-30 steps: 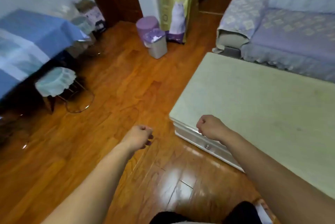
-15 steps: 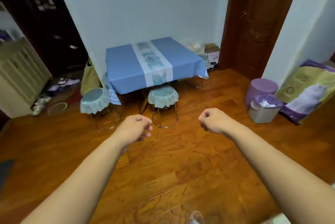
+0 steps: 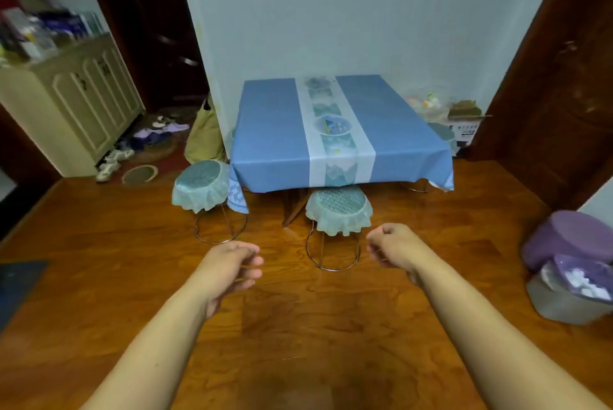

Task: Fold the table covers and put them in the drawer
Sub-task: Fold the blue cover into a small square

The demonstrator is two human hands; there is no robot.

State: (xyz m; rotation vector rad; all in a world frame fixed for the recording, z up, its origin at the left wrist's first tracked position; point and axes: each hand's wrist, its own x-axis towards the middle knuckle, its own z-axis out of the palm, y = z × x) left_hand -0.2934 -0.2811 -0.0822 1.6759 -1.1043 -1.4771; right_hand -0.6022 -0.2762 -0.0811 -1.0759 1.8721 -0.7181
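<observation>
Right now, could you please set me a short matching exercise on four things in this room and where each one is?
Things:
1. blue table cover
2. patterned runner
3. lace-covered stool
4. purple-lidded bin

Places:
A. on the floor at the far right
B. draped over the table against the wall
C. lengthwise down the middle of the cover
D. at the table's front edge, ahead of the right hand

Pairs: 1-B, 2-C, 3-D, 4-A
</observation>
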